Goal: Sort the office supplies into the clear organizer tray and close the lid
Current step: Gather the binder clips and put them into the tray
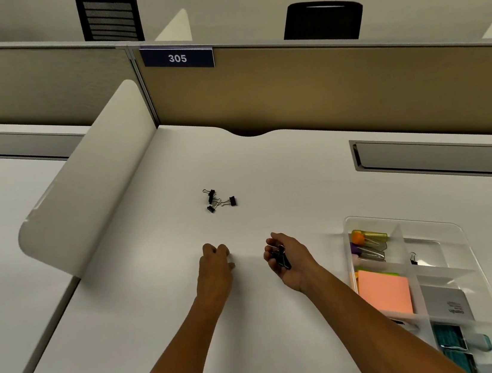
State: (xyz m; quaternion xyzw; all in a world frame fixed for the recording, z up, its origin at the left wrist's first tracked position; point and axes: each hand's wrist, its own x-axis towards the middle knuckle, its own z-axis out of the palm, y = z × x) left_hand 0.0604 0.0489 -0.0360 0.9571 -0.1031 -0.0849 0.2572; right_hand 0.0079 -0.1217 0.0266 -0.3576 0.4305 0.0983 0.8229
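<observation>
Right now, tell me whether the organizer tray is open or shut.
Open. The clear organizer tray has no lid over it; its compartments lie uncovered, showing the sticky notes and one binder clip.

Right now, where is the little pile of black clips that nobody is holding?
The loose binder clips lie on the white desk, out past both hands, ahead of the left hand and well left of the clear organizer tray.
</observation>
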